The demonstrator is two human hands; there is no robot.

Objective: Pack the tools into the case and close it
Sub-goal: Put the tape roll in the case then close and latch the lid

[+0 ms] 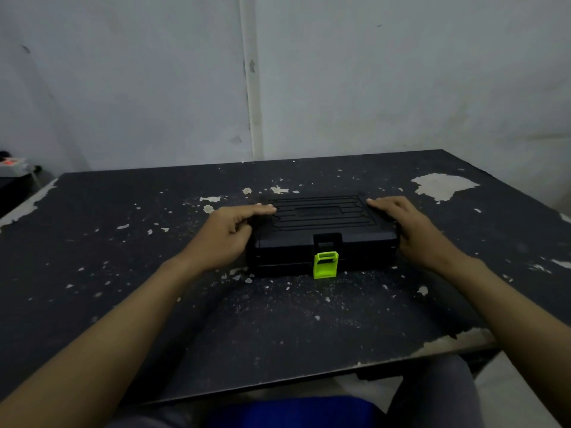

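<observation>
A black plastic tool case lies in the middle of the table with its lid down. Its bright green latch hangs flipped down at the front edge. My left hand holds the case's left end, fingers stretched over the lid's corner. My right hand holds the right end the same way, fingers flat on the lid. No tools are in sight; the inside of the case is hidden.
The black table has a worn top with chipped paint patches. A white wall stands close behind it. A small device with a red mark sits off the table at the far left. My lap is below the near edge.
</observation>
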